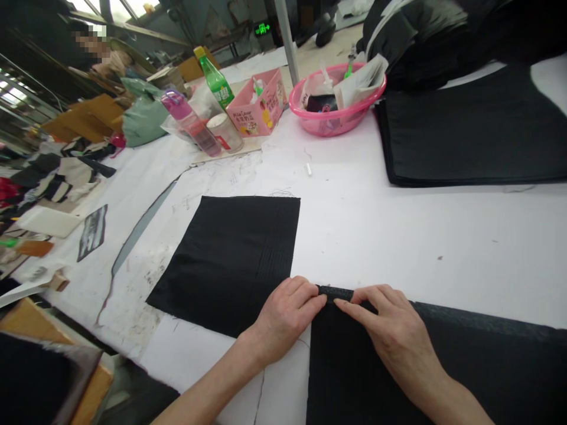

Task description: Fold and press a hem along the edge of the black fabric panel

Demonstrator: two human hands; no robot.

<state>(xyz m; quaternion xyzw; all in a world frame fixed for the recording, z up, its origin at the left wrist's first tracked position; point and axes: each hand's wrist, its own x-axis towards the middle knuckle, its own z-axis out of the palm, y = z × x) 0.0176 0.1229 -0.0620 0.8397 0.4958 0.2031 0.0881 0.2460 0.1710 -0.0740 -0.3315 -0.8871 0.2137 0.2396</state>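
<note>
A large black cloth (363,366) lies at the lower right, with a darker, textured strip (478,321) along its top edge. My left hand (290,310) pinches the cloth's top left corner between thumb and fingers. Just right of it, my right hand (392,321) pinches the same edge, where a short piece of the strip is folded over between the hands. A smaller black cloth piece (230,254) lies flat to the left, its right part close to my left hand.
Stacked black cloth (469,136) lies at the upper right. A pink basin (336,121), a pink box (261,106), a green bottle (215,79), a purple-capped bottle (192,124) and a can (225,133) stand at the back. A person (113,62) is far left.
</note>
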